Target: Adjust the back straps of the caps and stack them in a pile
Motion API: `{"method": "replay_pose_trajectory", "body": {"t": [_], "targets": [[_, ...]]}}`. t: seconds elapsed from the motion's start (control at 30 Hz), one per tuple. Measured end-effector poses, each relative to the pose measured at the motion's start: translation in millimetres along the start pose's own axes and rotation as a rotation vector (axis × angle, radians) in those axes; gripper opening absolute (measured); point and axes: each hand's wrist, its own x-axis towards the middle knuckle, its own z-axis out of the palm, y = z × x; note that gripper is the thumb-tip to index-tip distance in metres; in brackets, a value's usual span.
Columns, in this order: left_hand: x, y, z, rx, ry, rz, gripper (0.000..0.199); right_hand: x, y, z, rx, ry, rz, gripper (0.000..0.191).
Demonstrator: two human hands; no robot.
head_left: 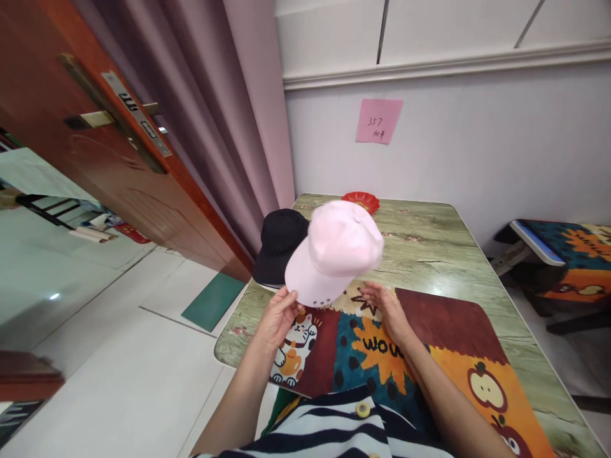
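A light pink cap (pixel 346 242) hangs above the table, its brim pointing down and to the left, with small metal rings along the brim's edge. My left hand (pixel 281 312) pinches that edge between thumb and fingers. Below and right of the cap, my right hand (pixel 384 308) is apart from it, fingers spread and holding nothing. Behind the pink cap on the left, a black cap (pixel 279 245) rests at the table's left edge, partly covered by the pink one.
The wood-patterned table (pixel 424 245) bears a colourful printed mat (pixel 449 312) and a red scalloped dish (pixel 361 201) at the back. An open brown door (pixel 167 210) and a purple curtain (pixel 229 114) stand left. A padded stool (pixel 573 254) is at right.
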Motion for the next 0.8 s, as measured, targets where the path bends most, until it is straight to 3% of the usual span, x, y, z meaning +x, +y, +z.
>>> {"method": "replay_pose_trajectory", "body": {"t": [0.1, 0.23, 0.4, 0.53, 0.8], "targets": [[1.2, -16.5, -1.9, 0.054, -0.044, -0.086, 0.037, -2.2, -15.7, 1.6, 0.472, 0.009, 0.094, 0.071], [2.8, -27.9, -5.9, 0.046, -0.038, -0.144, 0.036, -1.4, -35.3, -3.2, 0.698, 0.086, 0.09, 0.053], [1.5, -28.7, -7.2, 0.005, -0.031, -0.163, 0.037, 0.4, -46.7, -4.0, 0.711, 0.048, 0.097, 0.044], [1.7, -27.7, -5.4, 0.024, -0.055, -0.146, 0.036, -4.9, -48.8, 4.8, 0.673, -0.075, 0.235, 0.046], [8.0, -24.2, -3.5, 0.115, -0.1, -0.133, 0.042, -10.9, -50.6, -1.9, 0.663, -0.226, 0.47, 0.088]]}}
